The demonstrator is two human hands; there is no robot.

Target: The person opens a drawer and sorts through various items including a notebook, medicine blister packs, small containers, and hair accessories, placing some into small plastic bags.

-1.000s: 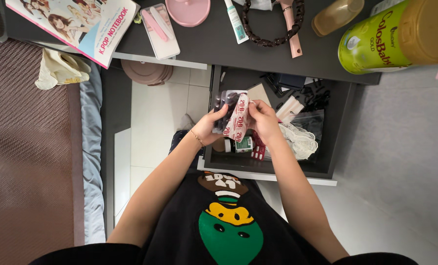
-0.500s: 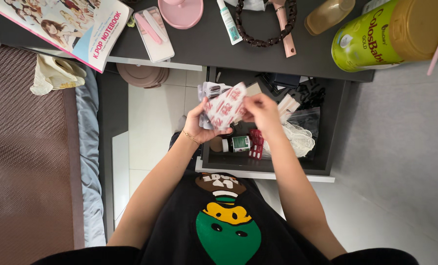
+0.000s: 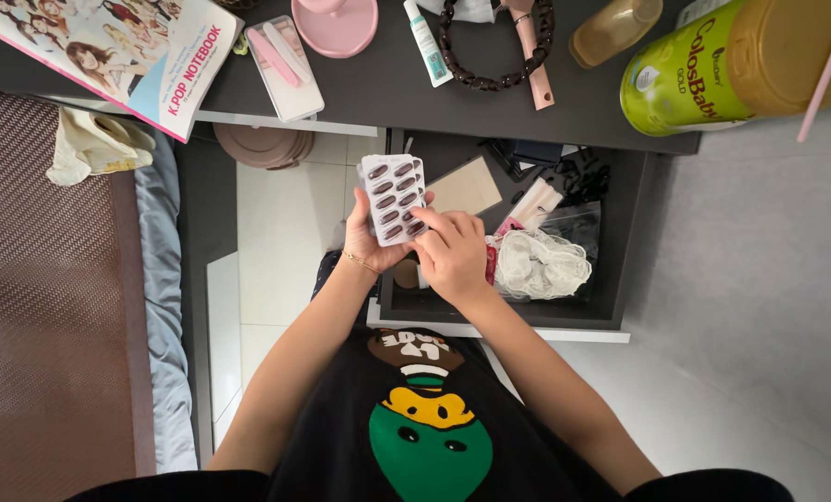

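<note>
While you're standing over the open drawer, here's how it reads left to right. Far left there's a brown mat and a cream cloth bunched at the bed edge, with a notebook hanging off the desk corner above it. Next along the desk sit a clear case with pink sticks inside, a pink dish, a small tube and a dark bead loop.

Your left hand grips the blister pack from below, thumb up its left edge, so the pill side faces you and it sits upright above the drawer's front left corner. Looks held that way so you can read it. Your right hand is curled at the pack's lower right corner, fingertips pinching or pressing there; I can't tell whether it has a pill or just steadies the sheet.

Right of your hands, the drawer holds a tan card, white lace and black cables. Far right, a green tin with a gold lid lies on its side on the desk.
</note>
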